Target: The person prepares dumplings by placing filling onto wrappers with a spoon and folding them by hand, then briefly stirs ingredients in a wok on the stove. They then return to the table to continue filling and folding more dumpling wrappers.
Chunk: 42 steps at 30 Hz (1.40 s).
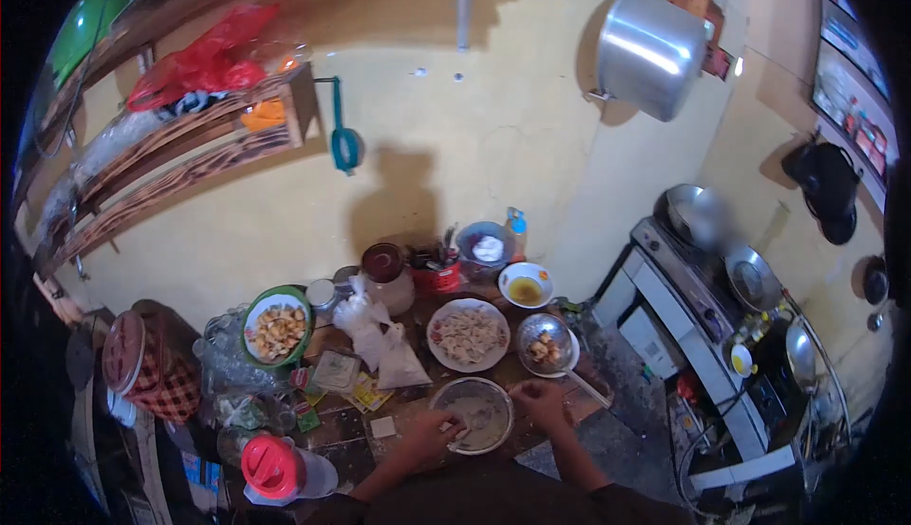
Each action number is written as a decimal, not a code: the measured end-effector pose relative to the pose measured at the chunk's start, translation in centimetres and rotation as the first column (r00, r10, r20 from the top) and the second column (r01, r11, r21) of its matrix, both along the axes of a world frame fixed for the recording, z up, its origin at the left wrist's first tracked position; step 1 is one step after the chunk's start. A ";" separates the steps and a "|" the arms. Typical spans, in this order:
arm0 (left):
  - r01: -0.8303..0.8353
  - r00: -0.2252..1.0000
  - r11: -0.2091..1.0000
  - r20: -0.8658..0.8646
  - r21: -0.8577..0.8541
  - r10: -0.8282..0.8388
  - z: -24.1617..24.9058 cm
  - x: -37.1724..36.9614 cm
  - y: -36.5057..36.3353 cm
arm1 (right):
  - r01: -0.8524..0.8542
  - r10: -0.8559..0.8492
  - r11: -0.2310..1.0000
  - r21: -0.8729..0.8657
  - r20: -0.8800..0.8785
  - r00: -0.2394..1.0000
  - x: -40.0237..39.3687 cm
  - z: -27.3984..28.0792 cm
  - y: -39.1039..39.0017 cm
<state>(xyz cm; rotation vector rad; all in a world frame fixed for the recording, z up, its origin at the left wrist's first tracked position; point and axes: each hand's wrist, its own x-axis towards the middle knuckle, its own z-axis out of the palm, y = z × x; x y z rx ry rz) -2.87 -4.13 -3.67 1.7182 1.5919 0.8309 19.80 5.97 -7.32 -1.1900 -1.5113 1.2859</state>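
Observation:
Both hands are over the front of the table, on either side of a round bowl [484, 421] with a whitish, floury content. My left hand [436, 432] is at the bowl's left rim, fingers bent together near a small pale piece. At the right rim is my right hand [536, 404], its fingers drawn together; what they hold, if anything, is too small to tell. Behind the bowl stands a plate [468, 335] of pale pieces. A strainer [548, 344] with browned pieces rests on a white bowl to the right, its handle pointing toward the front right.
Plastic bags of white powder [400, 362] stand left of the plate. A green-rimmed bowl [277, 327] of browned pieces, a red-lidded pitcher [285, 473] and a bowl of yellow liquid [526, 287] are around. A stove [688, 274] with pans is at the right.

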 end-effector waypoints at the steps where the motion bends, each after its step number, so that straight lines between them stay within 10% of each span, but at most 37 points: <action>1: 0.030 1.000 1.000 0.000 0.000 -0.030 -0.7 0.5 0.2 | -0.003 0.005 0.999 -0.055 0.041 0.999 0.9 -0.3 -2.0; 7: 0.156 0.983 0.984 0.079 0.086 -0.163 -0.3 4.2 1.2 | -0.106 0.139 0.978 -0.181 0.183 0.973 4.2 -1.1 -8.8; 16: 0.385 0.890 0.922 0.255 0.027 -0.379 1.3 10.7 2.5 | 0.166 -0.180 0.983 0.074 0.260 0.949 7.2 2.8 -9.6; 22: 0.480 0.763 0.843 0.590 -0.243 -0.264 -3.9 16.3 3.0 | 0.557 -0.556 0.795 0.240 -0.080 0.828 16.2 3.9 -11.5; 24: 0.527 0.461 0.775 0.883 -0.349 0.085 -5.6 19.0 3.2 | 0.650 -0.657 0.734 0.198 -0.037 0.753 20.1 4.0 -12.9; 34: 0.636 0.565 0.383 0.742 -0.670 0.361 -4.8 35.0 1.2 | 0.769 -0.869 0.464 0.440 0.397 0.297 41.1 3.5 -21.1; 40: 0.708 0.706 0.385 0.603 -0.592 -0.371 -1.5 49.9 -2.0 | 0.934 -0.766 0.333 0.127 0.614 0.189 51.4 5.4 -30.0; 42: 0.876 0.482 0.307 0.701 -0.372 -0.525 -4.8 54.4 -0.9 | 0.953 -0.690 0.269 0.142 0.719 0.088 54.5 4.1 -32.4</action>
